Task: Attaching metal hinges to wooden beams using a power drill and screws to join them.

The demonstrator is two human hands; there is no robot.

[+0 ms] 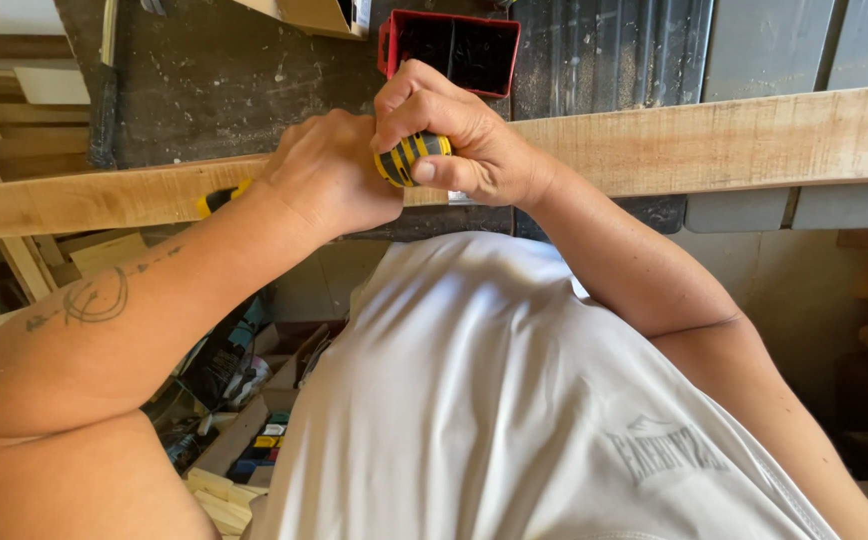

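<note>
Hands met over a long pale wooden plank (734, 140) that ran across the view, resting on a dark, scuffed tabletop (224, 90). The right hand (459, 135) was curled tight around the yellow-and-black ribbed handle (412, 158) of a tool, thumb pressed along its end. The left hand (329, 175) was closed as a fist just beside it, touching the right hand's fingers; a yellow-and-black piece (222, 198) showed at its wrist side against the plank, perhaps part of the same tool, though the fist hid any link. Behind the hands, a red bin (451, 52) with dark compartments stood on the tabletop. Below, under the left forearm, an open box (254, 440) held small coloured items, near the person's white shirt (494, 400).
</note>
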